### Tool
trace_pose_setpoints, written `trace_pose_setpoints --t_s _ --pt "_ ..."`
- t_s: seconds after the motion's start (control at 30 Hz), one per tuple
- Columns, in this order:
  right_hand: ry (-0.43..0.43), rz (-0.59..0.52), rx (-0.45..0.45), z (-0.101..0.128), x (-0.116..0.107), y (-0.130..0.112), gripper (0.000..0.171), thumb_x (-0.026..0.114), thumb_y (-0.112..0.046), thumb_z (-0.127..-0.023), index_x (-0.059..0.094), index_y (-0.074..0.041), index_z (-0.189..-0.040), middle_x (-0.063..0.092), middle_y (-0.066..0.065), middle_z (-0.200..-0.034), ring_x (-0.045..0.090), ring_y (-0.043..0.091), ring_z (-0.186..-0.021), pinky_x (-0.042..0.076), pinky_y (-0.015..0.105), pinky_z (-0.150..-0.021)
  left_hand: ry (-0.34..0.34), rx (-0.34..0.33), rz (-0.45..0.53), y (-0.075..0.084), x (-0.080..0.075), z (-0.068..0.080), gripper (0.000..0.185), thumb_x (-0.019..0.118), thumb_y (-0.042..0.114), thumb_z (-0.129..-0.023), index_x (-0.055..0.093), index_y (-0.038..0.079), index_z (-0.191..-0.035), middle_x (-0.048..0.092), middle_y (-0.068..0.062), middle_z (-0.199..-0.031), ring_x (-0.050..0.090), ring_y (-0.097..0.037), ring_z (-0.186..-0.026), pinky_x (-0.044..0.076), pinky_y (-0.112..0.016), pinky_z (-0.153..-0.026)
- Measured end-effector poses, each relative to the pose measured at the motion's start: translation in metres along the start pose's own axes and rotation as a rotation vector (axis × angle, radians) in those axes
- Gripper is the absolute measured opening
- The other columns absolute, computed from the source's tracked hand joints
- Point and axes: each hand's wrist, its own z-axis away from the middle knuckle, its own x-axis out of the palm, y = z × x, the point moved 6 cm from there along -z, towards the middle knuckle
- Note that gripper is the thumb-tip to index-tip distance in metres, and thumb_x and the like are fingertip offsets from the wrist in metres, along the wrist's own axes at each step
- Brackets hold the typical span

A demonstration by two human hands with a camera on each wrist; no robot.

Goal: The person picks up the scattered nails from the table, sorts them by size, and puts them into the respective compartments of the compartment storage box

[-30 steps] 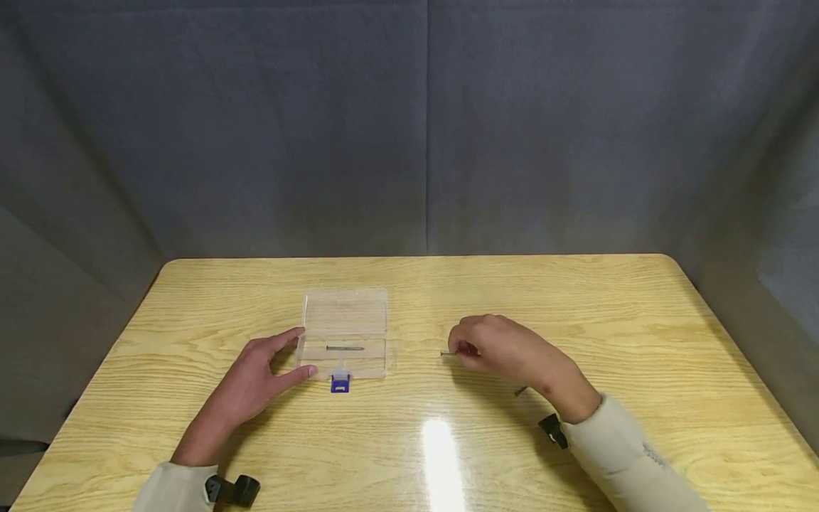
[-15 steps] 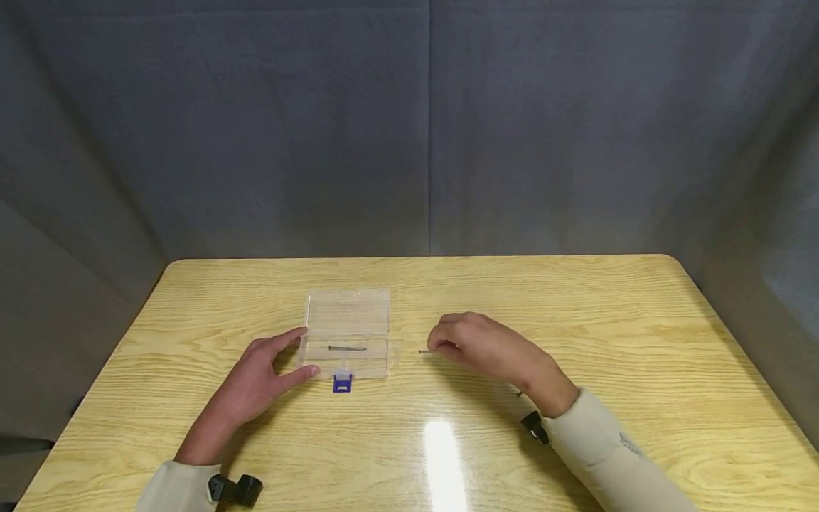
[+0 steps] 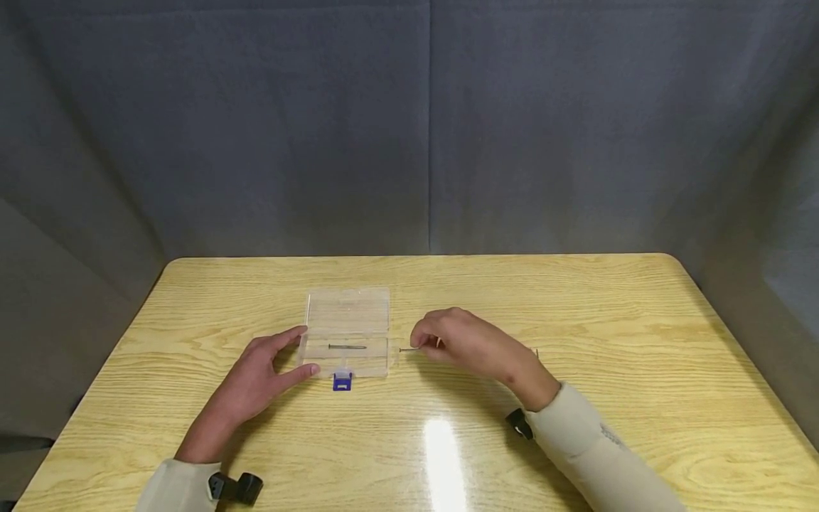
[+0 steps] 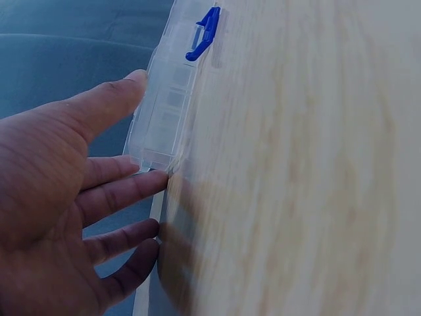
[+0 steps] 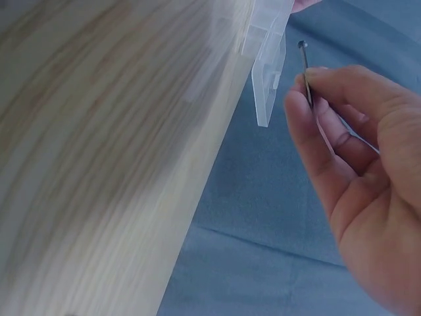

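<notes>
A clear plastic case (image 3: 377, 368) lies on the table with its lid (image 3: 348, 311) laid back and a blue latch (image 3: 342, 382) at its front. One nail (image 3: 348, 347) rests lengthwise in the case. My left hand (image 3: 256, 377) steadies the case at its left end, thumb by the front edge and index finger near the hinge; its fingers (image 4: 125, 197) are extended in the left wrist view. Just right of the case, my right hand (image 3: 476, 348) pinches a second nail (image 5: 303, 54) between thumb and index finger. Its head end points left, toward the case.
The thin end of another nail (image 3: 537, 353) shows beside the right wrist, mostly hidden by the arm. A wooden table (image 3: 576, 299) bears everything, with grey cloth (image 3: 288, 142) standing behind it. Each wrist carries a small black camera (image 3: 520, 424).
My right hand has carried its nail leftward, closer to the case's right end. The left hand and the case have stayed in place.
</notes>
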Motion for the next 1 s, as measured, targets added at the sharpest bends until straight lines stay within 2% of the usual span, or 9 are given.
trace_pose_setpoints --t_s 0.17,0.5,1.0 --pt "0.032 0.001 -0.013 -0.01 0.003 -0.001 0.014 0.069 0.005 -0.094 0.076 -0.005 -0.101 0.072 0.002 -0.099 0.064 0.006 -0.083 0.054 0.021 -0.072 -0.001 0.003 0.005 0.0 0.001 -0.001 0.068 0.079 0.029 -0.094 0.052 -0.004 -0.148 0.062 -0.025 -0.136 0.047 -0.046 -0.136 0.034 -0.062 -0.111" --pt "0.045 0.003 0.037 -0.034 0.013 -0.004 0.009 0.069 0.0 -0.095 0.075 -0.004 -0.1 0.072 0.001 -0.095 0.063 0.009 -0.082 0.053 0.023 -0.075 0.004 -0.015 0.001 -0.001 0.0 0.0 0.067 0.08 0.026 -0.094 0.052 -0.004 -0.148 0.061 -0.025 -0.136 0.046 -0.047 -0.136 0.033 -0.063 -0.111" --pt "0.018 0.011 0.036 -0.062 0.026 -0.01 0.008 0.069 0.0 -0.095 0.075 -0.004 -0.1 0.072 0.002 -0.095 0.063 0.011 -0.083 0.052 0.022 -0.076 0.012 -0.028 -0.002 0.001 0.001 0.0 0.068 0.081 0.027 -0.093 0.053 -0.003 -0.148 0.062 -0.023 -0.136 0.044 -0.047 -0.137 0.031 -0.064 -0.112"
